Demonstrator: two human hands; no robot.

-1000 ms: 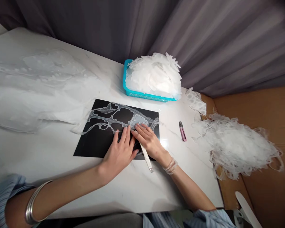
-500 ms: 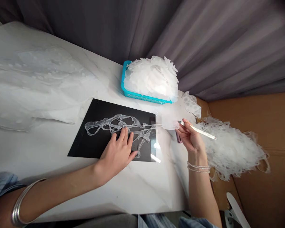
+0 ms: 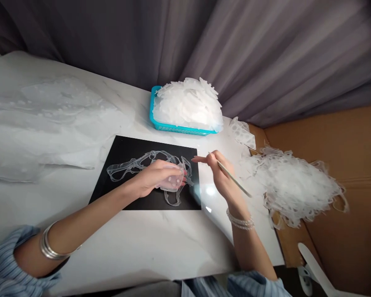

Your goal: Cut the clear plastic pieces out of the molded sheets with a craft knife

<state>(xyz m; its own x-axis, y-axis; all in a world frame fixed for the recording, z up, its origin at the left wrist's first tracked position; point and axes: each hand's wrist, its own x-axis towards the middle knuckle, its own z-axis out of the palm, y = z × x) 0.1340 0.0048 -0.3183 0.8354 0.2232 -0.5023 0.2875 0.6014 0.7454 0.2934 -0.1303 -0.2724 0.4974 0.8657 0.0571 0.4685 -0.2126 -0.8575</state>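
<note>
My left hand (image 3: 157, 173) is closed on a translucent white plastic piece (image 3: 170, 183), held over a black mat (image 3: 136, 203). Beneath it, a tangled clear cut-out web (image 3: 120, 169) lies across the mat. My right hand (image 3: 219, 169) is at the mat's right edge, gripping a slim pen-like metal tool (image 3: 235, 179) with the index finger stretched toward the left hand. The tool's working tip is hidden by the fingers.
A turquoise basket (image 3: 153, 111) heaped with translucent white pieces (image 3: 190, 105) stands behind the mat. At right, a pile of stringy clear scraps (image 3: 299, 185) spills by a cardboard box (image 3: 327, 144). Clear plastic sheeting (image 3: 49, 132) covers the table's left side.
The translucent piece has gone from my right hand to my left. My left hand has lifted off the web, and the right has moved left with the tool. The web's right end has bunched up.
</note>
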